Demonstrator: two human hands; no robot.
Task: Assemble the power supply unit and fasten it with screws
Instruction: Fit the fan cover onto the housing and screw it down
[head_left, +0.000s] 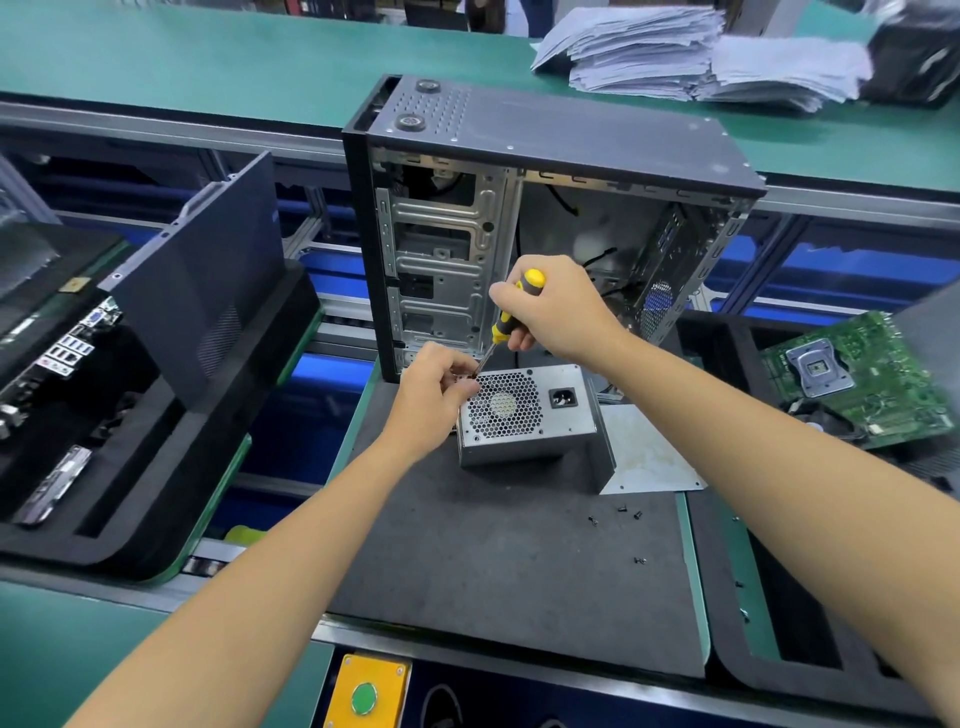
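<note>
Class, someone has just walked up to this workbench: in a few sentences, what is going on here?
A person is working on a power supply unit lying on a dark mat before an open computer case. The right hand grips a yellow-handled screwdriver, tip at the unit's upper left corner, where the left hand steadies things. Loose screws lie nearby.

One head-worn wide-angle view looks forward and down from above the bench (519, 571). Both forearms enter from the bottom edge, placing the hands close to the lens near frame centre. The open computer case (545, 208) stands beyond them. Straight edges bow toward the frame borders.
</note>
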